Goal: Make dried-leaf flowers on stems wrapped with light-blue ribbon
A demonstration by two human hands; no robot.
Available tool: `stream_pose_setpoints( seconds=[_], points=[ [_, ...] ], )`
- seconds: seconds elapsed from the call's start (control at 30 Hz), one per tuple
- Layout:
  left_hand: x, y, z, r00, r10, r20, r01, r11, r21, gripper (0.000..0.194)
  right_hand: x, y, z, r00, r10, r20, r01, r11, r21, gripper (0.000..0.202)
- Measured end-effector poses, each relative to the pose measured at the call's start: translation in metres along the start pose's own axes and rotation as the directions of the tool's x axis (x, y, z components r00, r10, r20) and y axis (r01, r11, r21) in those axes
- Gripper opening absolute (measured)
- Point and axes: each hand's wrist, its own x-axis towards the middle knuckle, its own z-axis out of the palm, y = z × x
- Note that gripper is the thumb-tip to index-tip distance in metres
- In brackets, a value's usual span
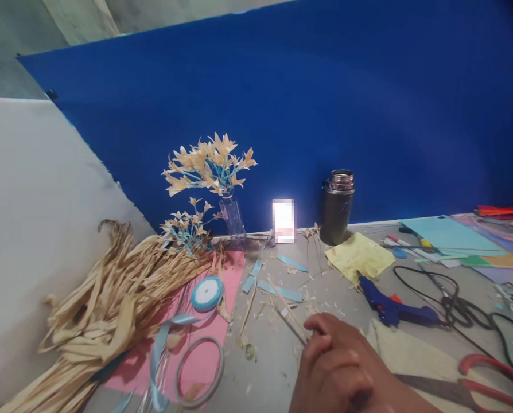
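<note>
My right hand reaches in from the lower right, its fingers bent over my left hand at the bottom centre. Both hands are closed and pressed together, and whatever lies between the fingers is hidden. A thin pale strip runs up to the fingertips; whether it is held or lies on the table I cannot tell. Close to my right hand are scissors with red handles, resting on a pale sheet. A blue glue gun lies beyond, its nozzle on a crumpled yellow paper.
Dried husks heap up at left beside pink paper, a light blue ribbon spool and a grey tape ring. Husk flowers stand in a clear bottle. At the back are a dark flask and a glowing screen.
</note>
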Motion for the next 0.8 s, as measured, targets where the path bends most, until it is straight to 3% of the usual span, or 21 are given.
stream_pose_setpoints(
  seconds=[0.1, 0.13, 0.2, 0.3, 0.43, 0.57, 0.63, 0.8],
  points=[
    [0.004, -0.003, 0.014, 0.959, 0.071, -0.275, -0.082, 0.996, -0.029, 0.030, 0.023, 0.003, -0.014, 0.995, 0.093, -0.021, -0.089, 0.984, 0.152, 0.030],
    [0.005, -0.005, 0.015, 0.959, 0.092, -0.268, -0.105, 0.994, -0.036, 0.031, 0.028, 0.004, -0.018, 0.993, 0.115, -0.040, -0.107, 0.980, 0.166, 0.029],
    [0.007, -0.009, 0.010, 0.991, 0.073, -0.110, -0.079, 0.996, -0.052, 0.033, 0.033, 0.007, -0.023, 0.989, 0.125, -0.080, -0.113, 0.984, 0.138, 0.027],
    [0.012, -0.012, -0.006, 0.998, 0.015, 0.068, -0.012, 0.999, -0.046, 0.029, 0.031, 0.007, -0.029, 0.993, 0.087, -0.076, -0.082, 0.994, 0.071, 0.018],
    [0.025, -0.005, -0.024, 0.993, 0.100, 0.062, -0.099, 0.995, -0.018, 0.019, 0.019, 0.003, -0.032, 0.999, 0.002, -0.039, -0.004, 0.999, -0.051, 0.009],
    [0.037, 0.002, -0.034, 0.997, -0.004, 0.078, -0.004, 0.995, 0.104, 0.052, 0.009, 0.002, -0.020, 0.985, -0.152, -0.085, 0.129, 0.965, -0.229, 0.015],
    [0.042, 0.002, -0.038, 0.995, -0.023, 0.102, 0.010, 0.992, 0.128, 0.060, 0.006, 0.002, -0.013, 0.977, -0.194, -0.085, 0.164, 0.946, -0.278, 0.017],
    [0.051, 0.001, -0.044, 0.994, 0.012, 0.107, -0.013, 1.000, 0.004, 0.046, 0.001, -0.007, -0.004, 0.973, -0.232, -0.019, 0.216, 0.928, -0.302, 0.025]
  ],
)
